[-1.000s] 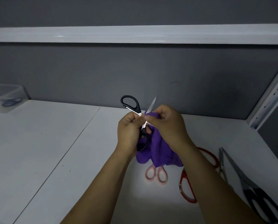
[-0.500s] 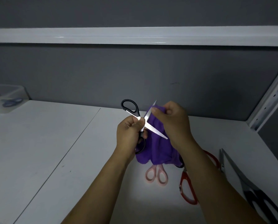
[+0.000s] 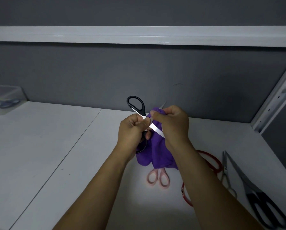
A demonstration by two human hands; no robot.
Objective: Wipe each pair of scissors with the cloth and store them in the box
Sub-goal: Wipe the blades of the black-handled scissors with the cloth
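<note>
Down the blade went the right hand [image 3: 172,123] since a moment ago, so a shiny tip now pokes out above the purple cloth [image 3: 157,151]. Its grip pinches the cloth round one blade of the black scissors [image 3: 135,103]. Just left of the cloth, the left hand [image 3: 132,130] has its grip curled round the scissors, blades spread. Below the cloth lie pink scissors [image 3: 159,178] on the white surface [image 3: 56,146]; right of it, red scissors [image 3: 212,160]. Far left of it sits the box [image 3: 6,97].

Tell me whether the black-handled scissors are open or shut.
Open. On the black-handled scissors one blade slants down across the purple cloth; the other's tip pokes up behind it.
</note>
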